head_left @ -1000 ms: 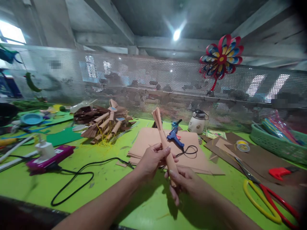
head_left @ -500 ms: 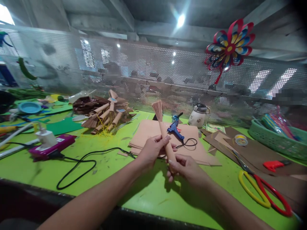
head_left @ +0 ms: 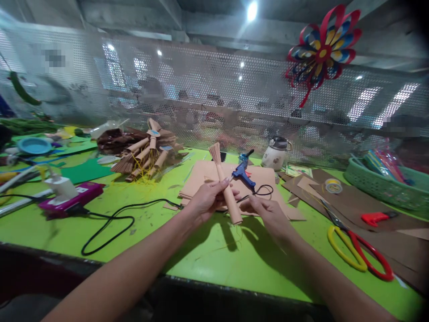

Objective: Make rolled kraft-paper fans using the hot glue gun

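Pleated paper roll [head_left: 230,197], tan, is held above the near middle of the table, my left hand [head_left: 206,199] pinching it about mid-length between thumb and fingers. Its long axis slants from eleven o'clock to five: the fanned, pleated end points away from me at eleven, the plain tube end back toward me at five. My right hand [head_left: 270,214] sits just beside it at four, fingers loosely bent and a little spread. Beyond the roll lies a stack of tan paper [head_left: 197,174], with a blue glue gun [head_left: 245,174] on it at two o'clock. All this rests on a scuffed lime-green tabletop [head_left: 201,273]. Around the roll I have a purple power strip [head_left: 80,197] at nine, a heap of similar rolls [head_left: 144,152] with yellow thread at ten, a cream flask [head_left: 272,156] at two, a green basket [head_left: 378,185] at three, and scissors [head_left: 350,243] at four. Past the table, a perforated metal screen [head_left: 201,67] crosses twelve o'clock under a grey beamed ceiling with one bright lamp [head_left: 252,11].
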{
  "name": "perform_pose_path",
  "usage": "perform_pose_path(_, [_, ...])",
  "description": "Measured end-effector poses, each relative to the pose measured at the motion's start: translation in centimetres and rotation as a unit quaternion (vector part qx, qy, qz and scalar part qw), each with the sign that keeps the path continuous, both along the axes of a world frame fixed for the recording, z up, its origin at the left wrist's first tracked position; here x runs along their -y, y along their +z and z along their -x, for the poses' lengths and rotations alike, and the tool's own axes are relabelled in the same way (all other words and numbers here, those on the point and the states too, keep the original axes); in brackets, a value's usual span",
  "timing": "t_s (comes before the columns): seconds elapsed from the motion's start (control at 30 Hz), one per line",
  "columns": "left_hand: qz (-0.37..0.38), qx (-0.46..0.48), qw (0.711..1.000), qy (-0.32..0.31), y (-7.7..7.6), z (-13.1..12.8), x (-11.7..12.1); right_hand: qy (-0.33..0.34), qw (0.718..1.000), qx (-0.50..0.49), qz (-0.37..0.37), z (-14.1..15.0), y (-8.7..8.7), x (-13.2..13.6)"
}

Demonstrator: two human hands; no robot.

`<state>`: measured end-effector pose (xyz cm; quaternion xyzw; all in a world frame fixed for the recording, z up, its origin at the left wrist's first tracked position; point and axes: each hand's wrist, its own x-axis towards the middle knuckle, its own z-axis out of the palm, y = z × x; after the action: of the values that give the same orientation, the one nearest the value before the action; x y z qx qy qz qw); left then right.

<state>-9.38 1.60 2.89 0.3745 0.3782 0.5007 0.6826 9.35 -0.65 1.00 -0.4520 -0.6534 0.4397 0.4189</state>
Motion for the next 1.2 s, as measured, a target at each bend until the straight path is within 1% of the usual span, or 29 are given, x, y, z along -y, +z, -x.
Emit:
perform_pose_path(0.2, [0.01, -0.014, 1.0, 0.007, -0.2, 0.0, -0.3, 0.019, 1.0, -0.002, -0.021, 0.5, -0.1, 0.4])
perform_pose_path(0.43, [-0.006, -0.027, 0.999, 0.015, -0.2, 0.0, 0.1, 0.037, 0.998, 0.023, -0.034, 0.7, 0.1, 0.6])
perform_pose_path(0.6, [-0.041, -0.053, 0.998, 0.0, -0.1, -0.1, 0.7, 0.065, 0.997, 0.022, -0.018, 1.1, 0.1, 0.9])
perform_pose_path(0.73, [-0.059, -0.071, 0.996, -0.005, -0.4, -0.3, 1.0, 0.085, 0.996, 0.004, 0.025, 1.8, -0.2, 1.3])
perform_pose_path(0.8, [-0.075, -0.063, 0.995, -0.021, -0.5, -0.5, 1.1, 0.106, 0.993, -0.013, 0.046, 2.2, -0.4, 1.5])
perform_pose_path(0.93, [-0.111, -0.023, 0.992, -0.054, -0.3, -0.6, 1.6, 0.139, 0.988, -0.036, 0.058, 2.5, -0.7, 1.9])
perform_pose_path(1.1, [-0.112, 0.019, 0.989, -0.094, 0.5, -0.6, 2.3, 0.188, 0.977, -0.051, 0.089, 2.4, -0.4, 2.1])
perform_pose_path(1.2, [-0.116, 0.05, 0.986, -0.107, 0.6, -0.7, 2.5, 0.21, 0.971, -0.052, 0.098, 2.3, -0.4, 2.0])
